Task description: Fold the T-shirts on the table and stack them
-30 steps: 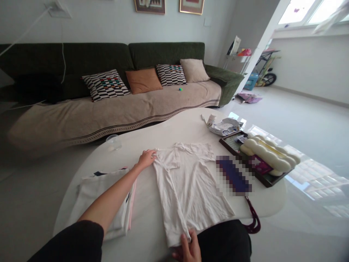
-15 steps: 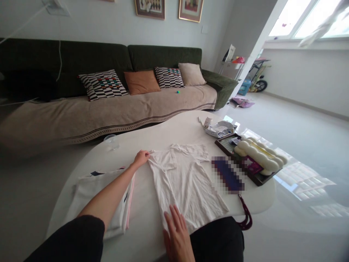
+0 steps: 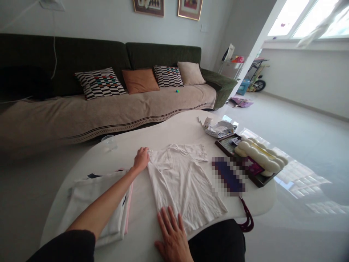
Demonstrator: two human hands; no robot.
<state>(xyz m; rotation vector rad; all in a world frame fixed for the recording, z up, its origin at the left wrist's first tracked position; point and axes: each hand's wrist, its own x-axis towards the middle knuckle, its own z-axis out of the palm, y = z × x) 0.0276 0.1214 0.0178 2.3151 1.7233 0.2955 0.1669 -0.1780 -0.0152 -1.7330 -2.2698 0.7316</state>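
Observation:
A white T-shirt (image 3: 185, 182) lies flat on the white oval table (image 3: 169, 131), folded lengthwise with its sleeves tucked in. My left hand (image 3: 141, 159) reaches to the shirt's far left shoulder corner, fingers curled and pinching the fabric there. My right hand (image 3: 172, 236) rests flat at the shirt's near left hem, fingers spread and pressing on the cloth and table. A stack of folded clothes (image 3: 98, 203) in white, with a pink edge, lies under my left forearm.
To the right stand a dark tray (image 3: 260, 179) with a cream bumpy object (image 3: 260, 153), a blurred dark item and crumpled white paper (image 3: 219, 128). A clear glass (image 3: 109, 142) sits at the far left rim. A green sofa (image 3: 109, 83) with cushions runs behind the table.
My right hand let go of the shirt's near hem and now lies flat with fingers spread on its near left edge. My left hand stays at the shoulder corner. The shirt looks smoother.

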